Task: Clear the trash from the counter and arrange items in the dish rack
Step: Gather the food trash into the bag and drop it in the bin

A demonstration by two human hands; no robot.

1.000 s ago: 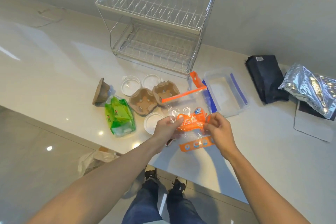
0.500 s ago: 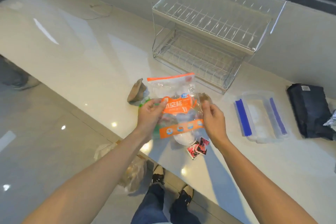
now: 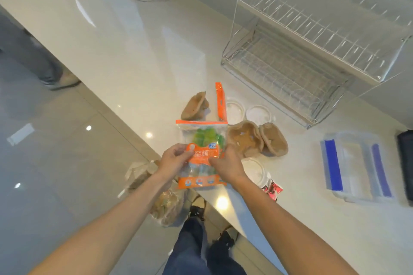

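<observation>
A clear plastic bag with orange print (image 3: 202,138) hangs upright over the counter's front edge. My left hand (image 3: 173,158) pinches its left side and my right hand (image 3: 225,164) grips its right side. An orange strip sticks up from its top right corner. A green wrapper shows through the bag from behind. A two-tier wire dish rack (image 3: 312,51) stands at the back right. Brown pulp cup holders (image 3: 257,138) and another (image 3: 194,105) lie on the white counter (image 3: 134,47) with white round lids (image 3: 234,109).
A clear container with blue clips (image 3: 355,167) lies at the right, a black pouch (image 3: 405,163) at the frame edge. Small red sachets (image 3: 271,188) sit near the front edge. A plastic trash bag (image 3: 163,198) stands on the floor below the counter. Another person's legs (image 3: 33,56) are at left.
The view swung left. Both hands lifted the orange bag off the counter and now hold it upright, closer together, nearer the counter edge and above the floor bag.
</observation>
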